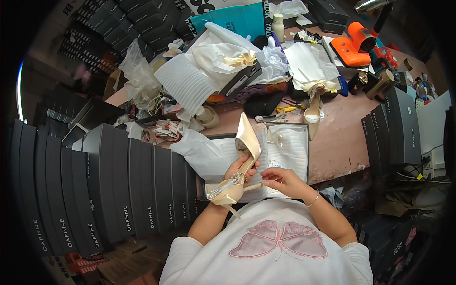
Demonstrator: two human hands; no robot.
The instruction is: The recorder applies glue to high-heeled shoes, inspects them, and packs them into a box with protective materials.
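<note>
My left hand (pixel 236 172) is closed around the middle of a cream satin high-heeled shoe (pixel 247 137), with its pointed toe up and a beaded strap (pixel 222 188) hanging near the heel end. My right hand (pixel 284 182) is beside it, fingers apart and loosely bent, the thumb close to the tip of the thin heel; whether they touch I cannot tell. Behind both hands lies an open shoebox (pixel 308 156) lined with white ribbed wrapping (pixel 288 153). A similar cream shoe (pixel 312 115) with a bow rests farther back, against another paper-filled box (pixel 311 64).
Dark shoeboxes (pixel 111 185) stand in a long row at left; more shoeboxes (pixel 403 126) stand at right. Farther back are a paper-stuffed open box (pixel 242 78), a beige bottle (pixel 207 117), yellow-handled pliers (pixel 289 109), a white bottle (pixel 278 27) and an orange device (pixel 350 51).
</note>
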